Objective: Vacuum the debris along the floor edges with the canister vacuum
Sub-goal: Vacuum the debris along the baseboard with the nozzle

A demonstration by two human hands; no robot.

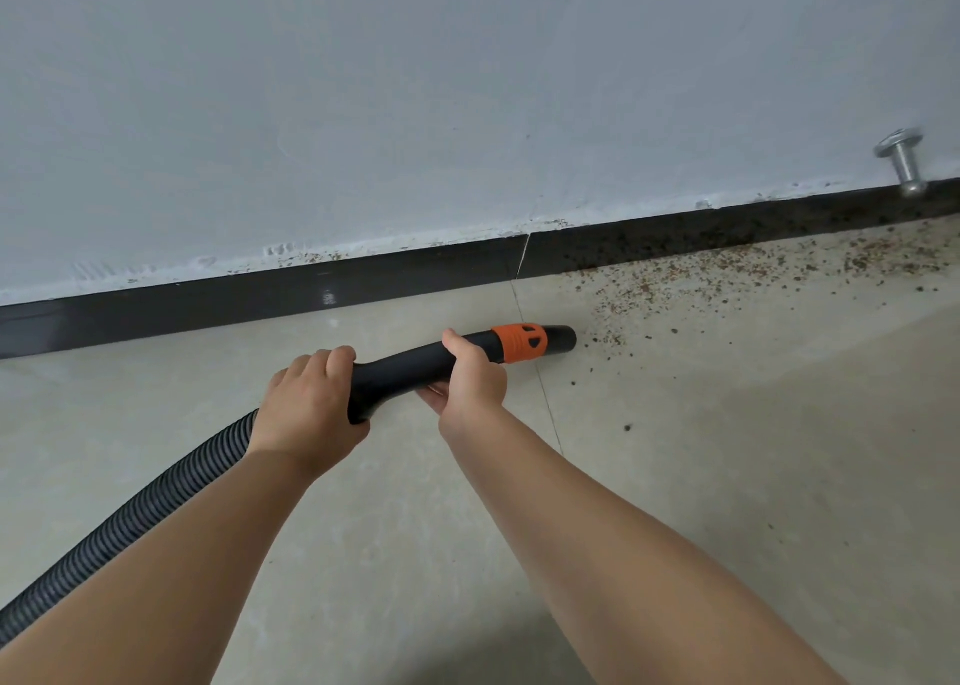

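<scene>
A black vacuum nozzle (561,338) with an orange collar (519,344) lies low over the beige tiled floor, pointing right. My left hand (306,414) grips the rear of the black handle where the ribbed hose (130,523) joins it. My right hand (470,372) grips the handle just behind the orange collar. Brown crumbly debris (727,273) is scattered on the floor and along the dark baseboard (260,294), starting just right of the nozzle tip. The canister itself is out of view.
A grey-white wall (467,86) rises above the baseboard. A metal door stop (901,162) sticks out of the wall at the far right. The hose runs off the frame at the lower left. A tile joint (545,398) passes under the nozzle.
</scene>
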